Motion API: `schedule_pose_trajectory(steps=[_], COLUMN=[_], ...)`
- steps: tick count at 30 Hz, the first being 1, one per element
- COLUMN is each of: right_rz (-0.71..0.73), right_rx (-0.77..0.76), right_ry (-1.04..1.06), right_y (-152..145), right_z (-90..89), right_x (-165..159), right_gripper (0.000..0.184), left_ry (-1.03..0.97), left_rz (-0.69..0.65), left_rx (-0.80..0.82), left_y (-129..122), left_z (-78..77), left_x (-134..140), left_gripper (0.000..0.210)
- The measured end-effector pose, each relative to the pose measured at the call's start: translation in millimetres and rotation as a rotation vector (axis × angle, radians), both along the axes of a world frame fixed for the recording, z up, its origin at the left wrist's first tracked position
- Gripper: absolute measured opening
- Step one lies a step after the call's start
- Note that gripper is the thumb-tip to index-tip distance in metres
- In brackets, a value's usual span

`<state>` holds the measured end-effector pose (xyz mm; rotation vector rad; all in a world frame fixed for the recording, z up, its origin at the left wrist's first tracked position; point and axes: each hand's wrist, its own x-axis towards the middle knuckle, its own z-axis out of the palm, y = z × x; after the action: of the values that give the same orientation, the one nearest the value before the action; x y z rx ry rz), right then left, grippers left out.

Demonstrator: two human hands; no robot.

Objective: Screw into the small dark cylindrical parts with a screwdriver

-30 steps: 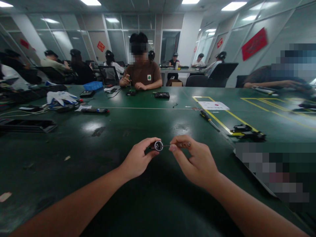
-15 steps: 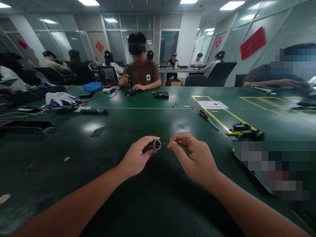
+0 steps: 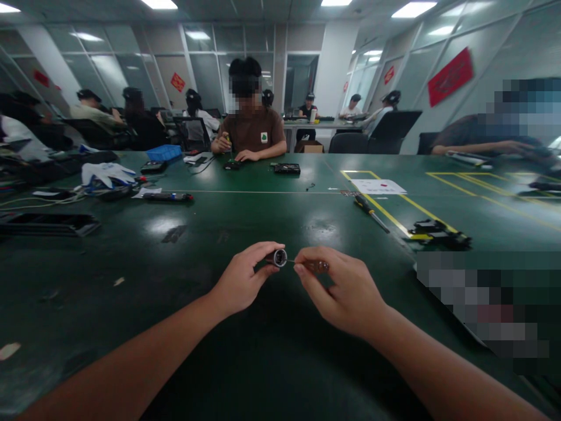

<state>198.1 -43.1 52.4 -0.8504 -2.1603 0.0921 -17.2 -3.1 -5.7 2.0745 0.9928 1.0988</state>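
The left hand (image 3: pixel 236 280) has its fingers clamped on a short dark cylinder (image 3: pixel 279 258), which sits right at the fingertips, between thumb below and forefinger above. Its open, silver-rimmed end faces the camera and slightly right; its long axis runs back leftward between those fingers. The right hand (image 3: pixel 346 283) pinches a thin tool (image 3: pixel 321 266) by its brownish handle, the shaft emerging left of the fingertips, nearly level, pointing at the cylinder's mouth. Whether the tip is inside cannot be told. Beneath both sets of fingers is the green surface (image 3: pixel 175 280).
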Motion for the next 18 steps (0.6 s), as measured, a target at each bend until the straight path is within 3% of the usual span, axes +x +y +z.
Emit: schedule_pose_trajectory(steps=[8, 18], right_rz=[-0.116, -0.065], right_rx=[-0.206, 0.029], right_ry=[0.221, 0.093], right_y=[3.9, -1.7], right_z=[0.0, 2.1], right_x=[3.0, 2.3], right_gripper=[0.006, 0.007], left_ry=[-0.11, -0.158], left_rz=[-0.038, -0.039], left_rx=[-0.081, -0.127], left_y=[5.3, 6.5], left_z=[-8.7, -9.5], left_x=[-1.0, -1.2], left_gripper=[0.041, 0.04])
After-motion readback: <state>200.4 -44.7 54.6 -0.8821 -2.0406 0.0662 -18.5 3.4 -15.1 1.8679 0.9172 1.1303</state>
